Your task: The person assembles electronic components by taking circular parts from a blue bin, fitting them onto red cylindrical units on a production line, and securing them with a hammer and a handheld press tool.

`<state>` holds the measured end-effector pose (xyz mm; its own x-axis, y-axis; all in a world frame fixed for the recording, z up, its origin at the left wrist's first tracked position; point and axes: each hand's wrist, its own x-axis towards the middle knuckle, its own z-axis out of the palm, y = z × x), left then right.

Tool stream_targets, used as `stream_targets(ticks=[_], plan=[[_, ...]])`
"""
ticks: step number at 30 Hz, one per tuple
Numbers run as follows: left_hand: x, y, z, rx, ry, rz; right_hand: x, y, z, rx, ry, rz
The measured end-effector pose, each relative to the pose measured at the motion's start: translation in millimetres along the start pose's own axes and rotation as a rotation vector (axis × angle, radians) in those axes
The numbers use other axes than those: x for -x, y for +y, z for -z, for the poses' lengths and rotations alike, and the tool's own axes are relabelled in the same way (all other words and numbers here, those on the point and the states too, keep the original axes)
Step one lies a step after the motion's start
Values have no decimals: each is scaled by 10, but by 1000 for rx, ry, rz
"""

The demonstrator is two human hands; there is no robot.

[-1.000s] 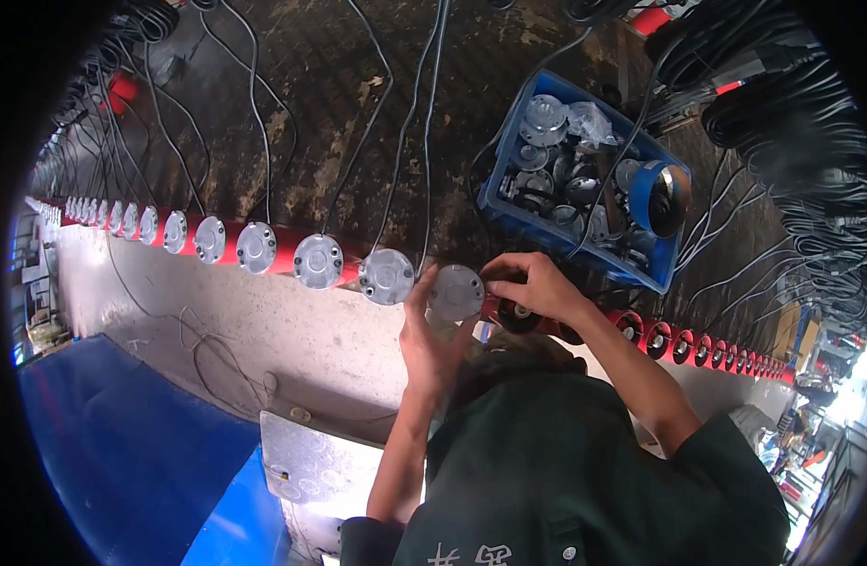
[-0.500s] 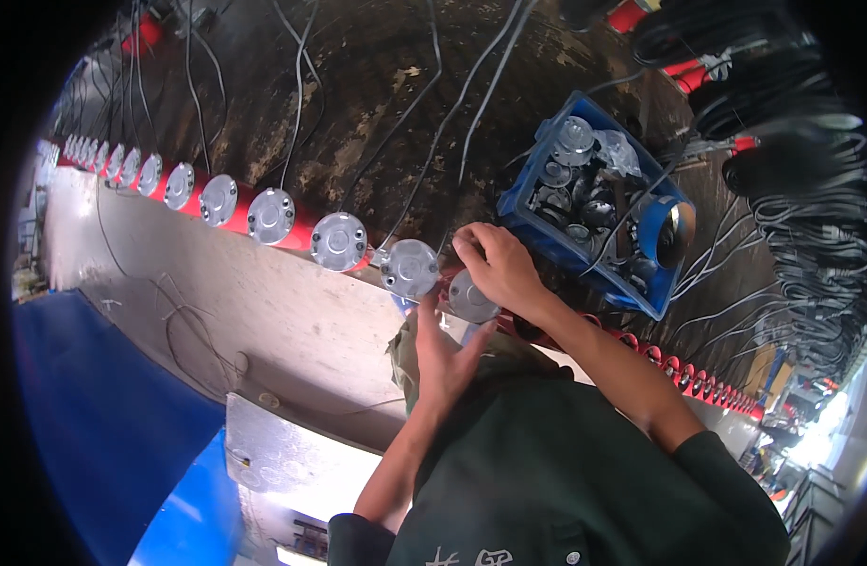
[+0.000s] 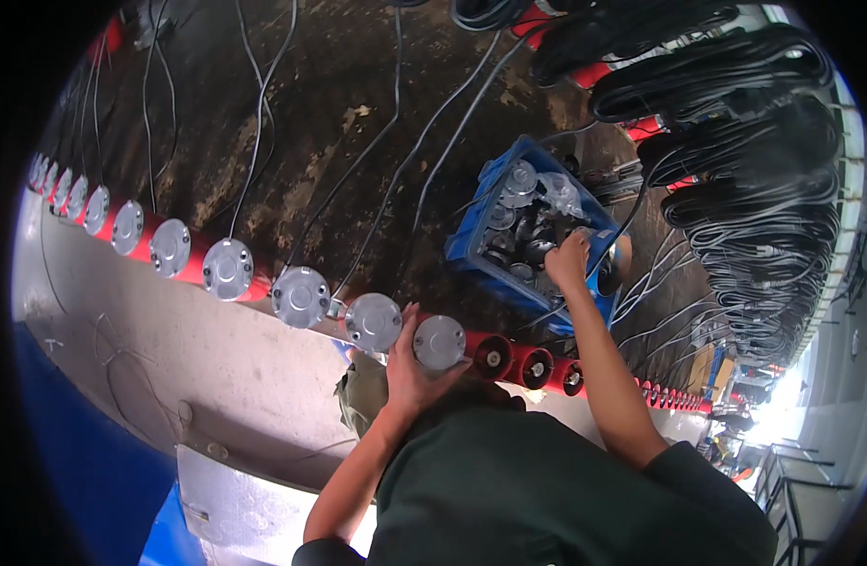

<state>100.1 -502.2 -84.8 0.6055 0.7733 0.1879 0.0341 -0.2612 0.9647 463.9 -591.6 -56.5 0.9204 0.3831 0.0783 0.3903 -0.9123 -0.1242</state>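
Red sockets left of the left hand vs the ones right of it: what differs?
The sockets on the left each carry a grey round cap facing up; the sockets on the right are open, dark inside. The capped ones have cables running off; the open ones show none. Both sit in one red row along the ledge.

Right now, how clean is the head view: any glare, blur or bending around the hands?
Head view: glare blows out the lower-right edge; the row of grey round caps bends with the fisheye; left hand is sharp, right hand in the blue crate slightly soft.
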Motion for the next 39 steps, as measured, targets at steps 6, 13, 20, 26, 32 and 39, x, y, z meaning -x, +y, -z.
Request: stream_targets(ticks=[6,13,20,26,32,39], plan=[[4,-23,-42,-46,48,-20,-39,51,-43,170,-407,-222],[27,43,-80,-93,167,26,743,-174,834,-794,-620,-205],[69,32,-146,-86,184,100,1877,-504,1422,-597,-691,487],[34,190,-162,-11,192,161,1953,-576,1319,-471,-634,589],[8,177,-187,-36,216,97,1938,-532,1190,-484,-632,591],[64,87,-190,21,223,105,1961,-572,1242,-490,-634,653]])
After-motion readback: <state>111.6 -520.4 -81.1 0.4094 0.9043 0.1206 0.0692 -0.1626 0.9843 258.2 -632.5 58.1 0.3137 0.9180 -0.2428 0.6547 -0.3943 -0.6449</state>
